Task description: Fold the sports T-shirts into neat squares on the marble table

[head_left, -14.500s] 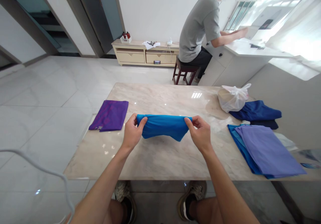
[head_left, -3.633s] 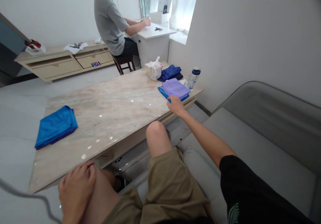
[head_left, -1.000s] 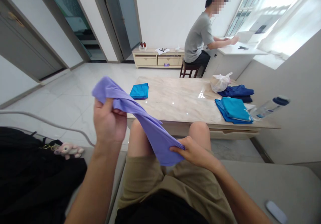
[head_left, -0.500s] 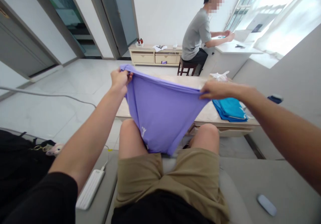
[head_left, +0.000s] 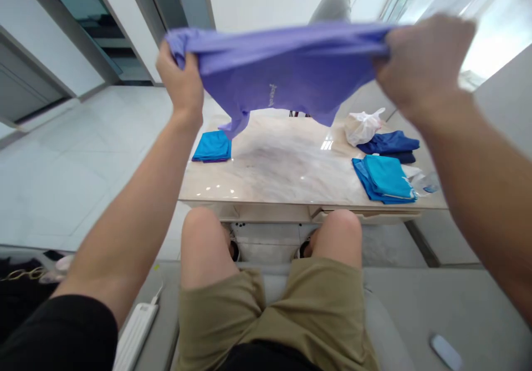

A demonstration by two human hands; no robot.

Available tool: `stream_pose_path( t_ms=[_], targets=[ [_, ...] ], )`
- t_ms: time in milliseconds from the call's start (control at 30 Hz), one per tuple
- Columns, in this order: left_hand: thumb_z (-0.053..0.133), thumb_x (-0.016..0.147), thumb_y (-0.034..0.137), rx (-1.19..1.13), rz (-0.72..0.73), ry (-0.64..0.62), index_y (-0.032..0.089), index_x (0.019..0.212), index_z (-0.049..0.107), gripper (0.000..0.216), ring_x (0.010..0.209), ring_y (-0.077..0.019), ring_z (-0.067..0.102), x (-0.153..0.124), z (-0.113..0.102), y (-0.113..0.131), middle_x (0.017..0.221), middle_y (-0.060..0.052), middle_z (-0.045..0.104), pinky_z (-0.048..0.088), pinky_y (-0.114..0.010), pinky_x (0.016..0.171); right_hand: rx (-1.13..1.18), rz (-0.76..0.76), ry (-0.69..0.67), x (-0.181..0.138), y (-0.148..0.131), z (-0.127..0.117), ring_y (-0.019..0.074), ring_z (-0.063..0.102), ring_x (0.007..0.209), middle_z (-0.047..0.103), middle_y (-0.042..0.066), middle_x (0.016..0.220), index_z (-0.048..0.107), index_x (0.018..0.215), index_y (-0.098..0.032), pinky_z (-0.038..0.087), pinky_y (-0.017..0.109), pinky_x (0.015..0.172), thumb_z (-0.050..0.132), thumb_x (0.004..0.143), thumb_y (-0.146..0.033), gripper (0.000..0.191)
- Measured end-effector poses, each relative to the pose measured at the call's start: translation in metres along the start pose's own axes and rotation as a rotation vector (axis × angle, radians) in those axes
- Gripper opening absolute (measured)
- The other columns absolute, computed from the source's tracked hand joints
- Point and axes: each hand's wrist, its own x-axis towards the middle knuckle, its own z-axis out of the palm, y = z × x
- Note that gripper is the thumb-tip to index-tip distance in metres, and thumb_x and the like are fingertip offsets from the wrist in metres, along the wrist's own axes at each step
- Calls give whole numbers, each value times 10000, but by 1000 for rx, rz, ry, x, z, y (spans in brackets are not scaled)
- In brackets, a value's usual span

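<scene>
A purple garment [head_left: 286, 74], perhaps a T-shirt, is stretched in the air between my two hands, above the far part of the table. Small pale lettering shows on its hanging side. My left hand [head_left: 182, 77] is closed round its left end, the cloth bunched over the fingers. At the other end my right hand [head_left: 428, 63], somewhat blurred, grips the cloth in a fist. The lower edge hangs loose and swings away from me. Below its left corner a folded blue cloth [head_left: 213, 146] lies on the marble-topped table [head_left: 286, 163].
Folded teal garments [head_left: 386, 177], dark blue garments [head_left: 393, 142] and a white plastic bag [head_left: 362, 126] occupy the table's right end. On the sofa are a white power bank [head_left: 136, 332] and a white mouse [head_left: 446, 351]. Another person [head_left: 336, 5] sits beyond, partly hidden by the cloth.
Both hands have risen and spread apart, lifting the purple garment from over my knees to above the table. Its lower edge has swung forward, uncovering the tabletop and the folded blue cloth.
</scene>
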Motion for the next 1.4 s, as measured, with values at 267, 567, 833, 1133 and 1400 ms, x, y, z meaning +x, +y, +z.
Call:
stream_pose_path(
  t_ms=[267,567,833,1133,1400],
  targets=[
    [655,901,256,560,-740,-849,191,869,705,88,846,-220,715,-265,-30,-88,832,-28,752,519,-294,783,-61,-77,-617,-103,-115,197,349,731,1219,809,239,1203,826,1192,-122,492,443,1023,537,1040,-88,329],
    [575,1059,353,785,-264,-1115,153,1451,659,448,1343,-354,694,-283,-20,-116,1450,-193,722,565,-453,1138,169,39,-587,-85,-133,282,346,737,1277,769,228,1371,743,1397,-148,551,434,1096,375,1162,-348,480],
    [384,1138,354,781,-181,-1302,-15,1723,374,691,1724,-367,301,-325,11,-141,1836,-263,306,264,-516,1416,255,155,-727,-97,-141,358,386,146,1756,118,248,1880,229,1812,-90,242,558,1388,318,1173,-537,784],
    [498,1085,380,826,-125,-1451,48,1676,483,679,1690,-356,385,-322,-20,-109,1776,-262,434,327,-459,1378,289,151,-890,-131,-134,335,363,95,1764,54,251,1882,166,1831,-96,215,498,1402,427,1137,-579,885],
    [661,983,488,772,-233,-1634,175,1430,743,552,1309,-369,759,-299,-62,-62,1414,-195,784,581,-406,1098,410,70,-992,-169,-112,281,323,498,1622,447,178,1777,502,1726,-147,387,418,1340,553,1090,-526,742]
  ],
)
